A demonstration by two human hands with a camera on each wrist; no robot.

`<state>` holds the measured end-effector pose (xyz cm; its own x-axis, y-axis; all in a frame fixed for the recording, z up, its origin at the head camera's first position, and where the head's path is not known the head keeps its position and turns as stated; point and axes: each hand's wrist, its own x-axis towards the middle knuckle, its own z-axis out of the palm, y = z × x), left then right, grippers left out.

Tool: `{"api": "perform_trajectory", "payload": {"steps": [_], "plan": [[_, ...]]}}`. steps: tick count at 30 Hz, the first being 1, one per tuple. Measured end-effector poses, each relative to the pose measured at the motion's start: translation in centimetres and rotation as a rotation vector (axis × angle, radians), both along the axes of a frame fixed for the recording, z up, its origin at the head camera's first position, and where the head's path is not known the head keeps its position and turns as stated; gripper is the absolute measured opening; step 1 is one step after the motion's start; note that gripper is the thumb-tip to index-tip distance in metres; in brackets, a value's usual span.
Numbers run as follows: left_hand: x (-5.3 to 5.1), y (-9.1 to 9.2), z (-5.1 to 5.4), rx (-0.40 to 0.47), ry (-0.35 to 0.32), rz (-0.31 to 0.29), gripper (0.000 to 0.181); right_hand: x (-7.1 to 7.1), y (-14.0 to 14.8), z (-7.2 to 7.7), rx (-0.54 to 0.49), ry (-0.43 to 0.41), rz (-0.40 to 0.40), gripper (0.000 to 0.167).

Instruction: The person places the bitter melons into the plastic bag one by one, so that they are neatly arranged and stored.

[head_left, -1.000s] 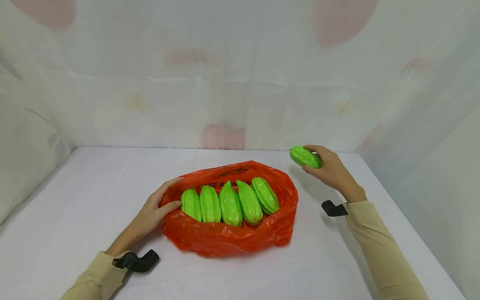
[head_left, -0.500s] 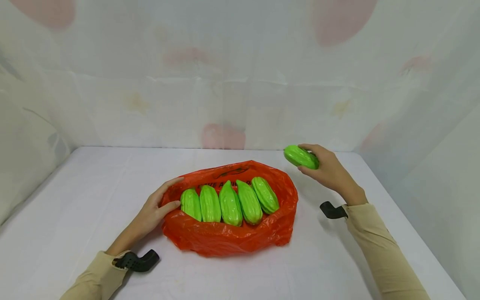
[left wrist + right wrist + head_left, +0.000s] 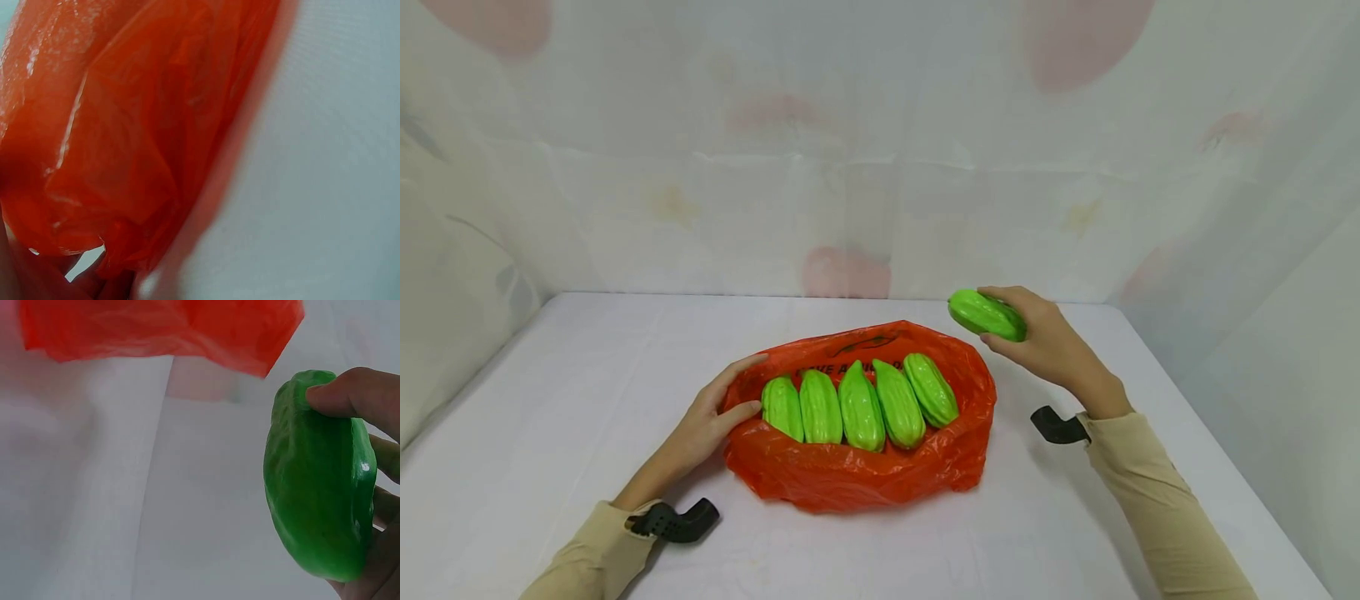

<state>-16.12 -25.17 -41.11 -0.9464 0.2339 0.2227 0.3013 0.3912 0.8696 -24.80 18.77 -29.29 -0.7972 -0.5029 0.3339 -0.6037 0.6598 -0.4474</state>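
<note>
A red plastic bag (image 3: 857, 483) stands with its mouth spread wide on the white table. Several green ribbed gourds (image 3: 861, 408) lie side by side in it. My left hand (image 3: 703, 421) holds the bag's left rim, its thumb by the leftmost gourd; in the left wrist view the red plastic (image 3: 137, 125) hides most of that hand. Up and to the right of the bag, my right hand (image 3: 1037, 333) grips another green gourd (image 3: 985, 314) between thumb and fingers, above the table. The right wrist view shows this gourd (image 3: 319, 481) close up.
The white table (image 3: 550, 400) runs back to a pale cloth (image 3: 880, 125) with pink and yellow prints. More cloth hangs at both sides. A black wrist mount (image 3: 677, 522) juts from the left cuff, another mount (image 3: 1060, 425) from the right one.
My right hand has moved left toward the bag, carrying the gourd. My left hand, the bag and the gourds inside it stay where they were.
</note>
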Motion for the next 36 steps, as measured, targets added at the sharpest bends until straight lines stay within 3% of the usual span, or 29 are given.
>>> {"api": "perform_trajectory", "payload": {"steps": [15,22,36], "plan": [[0.1,0.1,0.0,0.028,0.015,-0.013,0.054,2.4,-2.5,0.8,-0.008,0.021,0.08,0.056],[0.2,0.1,0.1,0.041,0.019,-0.015,0.054,3.0,-3.9,0.3,-0.033,0.053,0.17,0.055],[0.1,0.0,-0.2,0.035,0.038,-0.013,0.055,4.3,-5.7,-0.6,-0.021,0.035,0.229,0.055]]}}
